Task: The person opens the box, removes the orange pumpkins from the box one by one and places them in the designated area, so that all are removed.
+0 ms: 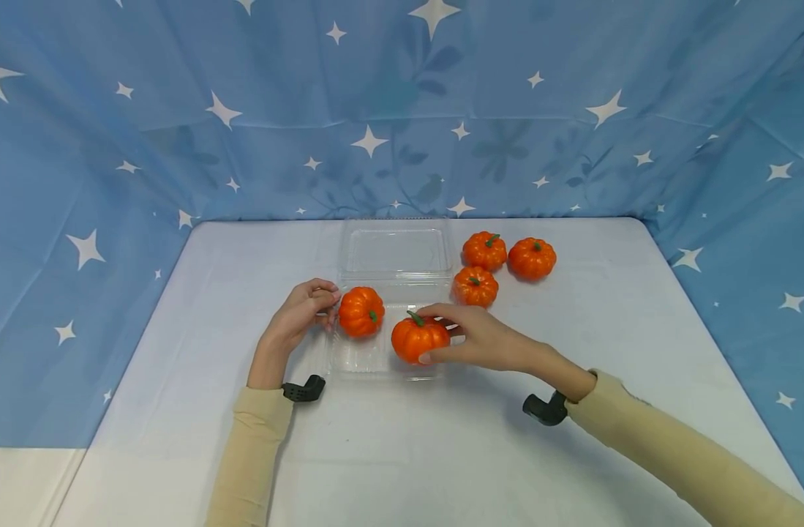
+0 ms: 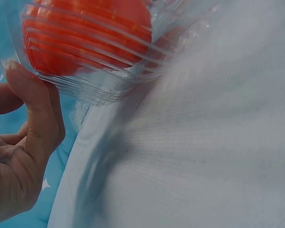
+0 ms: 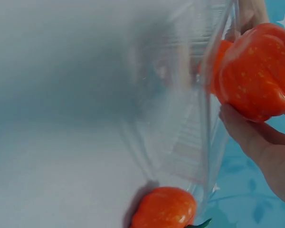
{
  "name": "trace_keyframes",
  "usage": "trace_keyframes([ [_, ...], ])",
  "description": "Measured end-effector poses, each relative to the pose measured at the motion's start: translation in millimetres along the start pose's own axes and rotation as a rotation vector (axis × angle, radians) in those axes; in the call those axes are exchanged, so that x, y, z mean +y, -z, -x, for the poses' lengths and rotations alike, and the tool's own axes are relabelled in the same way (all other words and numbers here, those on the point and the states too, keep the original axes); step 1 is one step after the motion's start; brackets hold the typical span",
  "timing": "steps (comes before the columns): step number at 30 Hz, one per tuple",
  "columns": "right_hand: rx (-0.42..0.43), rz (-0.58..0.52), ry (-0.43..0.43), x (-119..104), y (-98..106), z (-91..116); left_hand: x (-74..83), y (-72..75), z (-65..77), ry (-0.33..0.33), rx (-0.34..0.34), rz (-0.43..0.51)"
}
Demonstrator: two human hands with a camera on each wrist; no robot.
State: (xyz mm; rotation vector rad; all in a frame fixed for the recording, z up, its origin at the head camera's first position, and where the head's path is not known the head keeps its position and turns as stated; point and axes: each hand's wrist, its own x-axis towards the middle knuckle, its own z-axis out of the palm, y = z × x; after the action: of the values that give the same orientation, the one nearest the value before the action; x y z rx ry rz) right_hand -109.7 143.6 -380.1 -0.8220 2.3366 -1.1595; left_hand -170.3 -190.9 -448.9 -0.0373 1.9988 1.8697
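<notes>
My right hand [image 1: 481, 339] grips a small orange pumpkin [image 1: 416, 344] with a green stem, thumb at the near side and fingers at the far side. The pumpkin is over the right half of a clear plastic clamshell box [image 1: 362, 360], whose lid [image 1: 396, 251] lies folded open toward the back. Inside the box's left half sits another pumpkin [image 1: 360, 313], its stem tilted to the right. At the left rim, my left hand [image 1: 299, 316] pinches the box edge with its fingertips; the left wrist view shows these fingertips [image 2: 15, 66] at the rim.
Right of the lid, three more orange pumpkins rest close together: one at the back [image 1: 484, 250], one to its right [image 1: 532, 258] and one nearer the box [image 1: 475, 286]. A white cloth covers the table [image 1: 388, 461]. A blue star-patterned curtain [image 1: 402, 95] hangs behind it.
</notes>
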Motion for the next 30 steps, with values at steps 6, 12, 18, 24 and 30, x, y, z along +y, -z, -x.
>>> trace_keyframes([
  [6,0.082,0.066,0.046,5.1,-1.6,7.8,-0.3,-0.7,-0.5,0.008,0.006,0.001],
  [12,0.165,0.148,0.099,10.4,-2.4,13.5,0.0,-1.4,-0.4,0.005,0.017,-0.001],
  [18,0.211,0.184,0.100,15.3,0.2,20.7,1.0,-2.1,0.9,-0.003,0.010,-0.013],
  [24,0.243,0.186,0.080,23.2,5.6,30.8,1.5,-2.4,0.9,-0.009,0.000,-0.018],
  [30,0.299,0.201,0.094,29.9,14.4,39.1,2.1,-0.6,2.1,0.001,0.014,-0.009],
])
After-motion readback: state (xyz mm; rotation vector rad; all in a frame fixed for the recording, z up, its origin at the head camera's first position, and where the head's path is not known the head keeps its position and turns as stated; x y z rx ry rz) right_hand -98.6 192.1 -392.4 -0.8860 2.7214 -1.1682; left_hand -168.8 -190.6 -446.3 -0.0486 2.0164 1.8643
